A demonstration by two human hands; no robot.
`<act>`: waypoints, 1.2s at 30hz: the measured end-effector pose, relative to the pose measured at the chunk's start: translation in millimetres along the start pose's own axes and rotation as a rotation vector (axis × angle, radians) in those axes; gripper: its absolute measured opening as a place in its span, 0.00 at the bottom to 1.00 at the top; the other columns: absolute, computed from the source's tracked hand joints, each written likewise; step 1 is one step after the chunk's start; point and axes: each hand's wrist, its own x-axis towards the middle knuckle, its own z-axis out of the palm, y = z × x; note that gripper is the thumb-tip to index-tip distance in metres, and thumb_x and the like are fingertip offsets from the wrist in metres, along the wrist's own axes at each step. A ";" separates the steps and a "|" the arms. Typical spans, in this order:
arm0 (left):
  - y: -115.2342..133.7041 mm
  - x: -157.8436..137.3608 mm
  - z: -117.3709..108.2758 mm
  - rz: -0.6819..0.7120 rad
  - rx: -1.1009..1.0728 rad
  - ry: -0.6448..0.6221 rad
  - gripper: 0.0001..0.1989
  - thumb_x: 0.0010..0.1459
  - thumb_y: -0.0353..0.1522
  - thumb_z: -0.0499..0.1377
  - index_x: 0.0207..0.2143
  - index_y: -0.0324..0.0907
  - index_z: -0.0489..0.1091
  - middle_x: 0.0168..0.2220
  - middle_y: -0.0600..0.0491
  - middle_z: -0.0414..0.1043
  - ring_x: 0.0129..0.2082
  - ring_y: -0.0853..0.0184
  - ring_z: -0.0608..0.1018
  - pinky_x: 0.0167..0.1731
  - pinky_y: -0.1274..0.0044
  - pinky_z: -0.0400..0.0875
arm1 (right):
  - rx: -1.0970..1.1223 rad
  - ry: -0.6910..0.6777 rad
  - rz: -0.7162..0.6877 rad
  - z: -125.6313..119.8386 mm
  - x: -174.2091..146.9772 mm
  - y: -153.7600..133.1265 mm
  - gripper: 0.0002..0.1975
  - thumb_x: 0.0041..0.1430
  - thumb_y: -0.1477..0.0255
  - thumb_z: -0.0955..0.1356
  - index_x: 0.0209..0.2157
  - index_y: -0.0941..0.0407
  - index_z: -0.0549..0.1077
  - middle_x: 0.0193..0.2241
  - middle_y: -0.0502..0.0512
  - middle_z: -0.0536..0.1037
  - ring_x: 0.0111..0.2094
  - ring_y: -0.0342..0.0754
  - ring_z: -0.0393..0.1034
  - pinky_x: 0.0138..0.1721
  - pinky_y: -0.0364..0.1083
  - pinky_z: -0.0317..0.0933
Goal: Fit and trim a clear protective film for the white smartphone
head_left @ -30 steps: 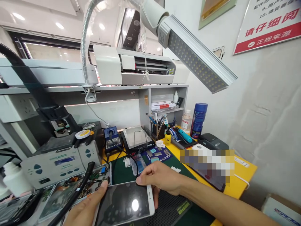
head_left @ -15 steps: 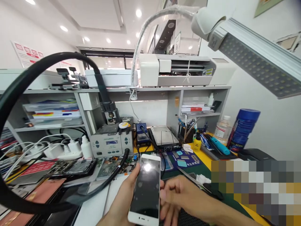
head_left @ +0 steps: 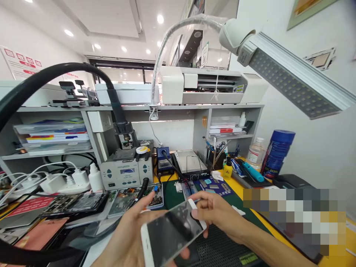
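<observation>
White, flat phone with a dark glass front (head_left: 174, 234) tilts over the black mat full of little holes (head_left: 222, 244). I see the left hand (head_left: 126, 230) spread open under it, likely for support; the right hand (head_left: 214, 209) pinches its far end, maybe to steady it.

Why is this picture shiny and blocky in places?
Head view: a ceiling light glares white; head view: the phone has a dark streak across its glossy screen, probably a reflection; head view: chunky squares hide a patch at lower right.
</observation>
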 end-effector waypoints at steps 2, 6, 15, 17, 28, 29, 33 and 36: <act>1.4 -3.3 -4.7 0.160 0.043 0.028 0.27 0.64 0.46 0.56 0.49 0.29 0.75 0.44 0.31 0.78 0.41 0.46 0.82 0.32 0.69 0.75 | 0.040 0.037 -0.011 2.0 1.7 1.9 0.27 0.52 0.65 0.79 0.48 0.61 0.70 0.22 0.47 0.76 0.19 0.42 0.69 0.21 0.42 0.71; -12.5 6.2 -12.8 0.409 0.220 0.124 0.15 0.55 0.28 0.67 0.46 0.40 0.76 0.47 0.41 0.75 0.37 0.59 0.79 0.28 0.75 0.71 | 0.139 -0.001 0.058 8.6 1.5 5.1 0.28 0.53 0.62 0.78 0.48 0.62 0.67 0.24 0.55 0.80 0.22 0.46 0.75 0.22 0.42 0.72; -33.7 14.5 0.9 0.471 0.351 0.261 0.30 0.51 0.38 0.73 0.55 0.42 0.70 0.39 0.48 0.75 0.27 0.67 0.76 0.23 0.77 0.68 | 0.261 -0.275 0.284 10.8 -1.6 8.1 0.22 0.47 0.61 0.80 0.34 0.65 0.76 0.26 0.59 0.79 0.19 0.41 0.72 0.16 0.37 0.68; -33.9 15.9 1.7 0.539 0.374 0.291 0.30 0.48 0.38 0.74 0.53 0.44 0.71 0.41 0.49 0.76 0.29 0.67 0.77 0.27 0.77 0.70 | 0.230 -0.256 0.242 12.8 -3.4 9.1 0.21 0.51 0.61 0.79 0.34 0.65 0.77 0.27 0.59 0.79 0.21 0.41 0.73 0.19 0.37 0.69; -30.7 16.3 0.8 0.652 0.528 0.270 0.26 0.50 0.37 0.73 0.49 0.43 0.69 0.50 0.44 0.75 0.50 0.57 0.77 0.51 0.68 0.69 | -0.097 -0.034 0.044 17.8 -9.7 8.0 0.26 0.57 0.56 0.76 0.49 0.60 0.79 0.39 0.59 0.81 0.32 0.46 0.73 0.37 0.45 0.69; -31.2 16.0 1.3 0.658 0.522 0.257 0.27 0.50 0.36 0.73 0.50 0.43 0.69 0.51 0.44 0.75 0.51 0.56 0.77 0.51 0.68 0.69 | -0.125 -0.032 0.041 17.5 -9.6 7.1 0.25 0.57 0.56 0.76 0.49 0.59 0.79 0.41 0.59 0.81 0.32 0.46 0.73 0.37 0.45 0.69; -33.4 16.2 -0.5 0.665 0.512 0.208 0.26 0.50 0.33 0.74 0.49 0.43 0.67 0.51 0.44 0.74 0.51 0.57 0.77 0.52 0.68 0.68 | -0.186 -0.043 0.045 14.0 -6.3 8.3 0.25 0.57 0.55 0.75 0.48 0.58 0.80 0.42 0.60 0.82 0.36 0.50 0.75 0.39 0.46 0.69; -34.2 16.1 -3.8 0.647 0.510 0.205 0.27 0.50 0.31 0.74 0.49 0.43 0.66 0.53 0.45 0.73 0.53 0.57 0.76 0.52 0.68 0.69 | -0.197 -0.019 0.070 10.0 -2.5 13.1 0.26 0.55 0.53 0.76 0.47 0.57 0.80 0.41 0.60 0.82 0.35 0.51 0.75 0.38 0.47 0.69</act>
